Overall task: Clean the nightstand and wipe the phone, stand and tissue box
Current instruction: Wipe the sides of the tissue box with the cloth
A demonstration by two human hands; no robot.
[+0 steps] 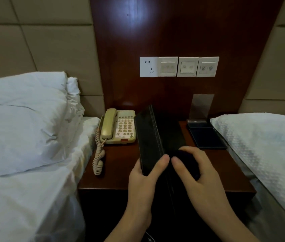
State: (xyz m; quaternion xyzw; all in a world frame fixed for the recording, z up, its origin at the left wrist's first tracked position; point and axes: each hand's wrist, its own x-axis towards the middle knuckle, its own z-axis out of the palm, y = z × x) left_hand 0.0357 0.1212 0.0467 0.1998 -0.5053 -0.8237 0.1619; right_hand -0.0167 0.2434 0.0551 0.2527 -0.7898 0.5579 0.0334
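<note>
- Black box (pixel 157 135) held tilted above nightstand (pixel 115 173), between phone (pixel 119 126) and stand (pixel 203 119).
- Left hand (pixel 145 173) grips near left edge, thumb on top.
- Right hand (pixel 196 170) curled round near end, maybe over a dark cloth; cannot tell.
- Likely light, stiff, glossy and slippery: best held by the edges.

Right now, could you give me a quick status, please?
Left hand and right hand both grip black tissue box, lifted over nightstand. Phone untouched beside it.
</note>
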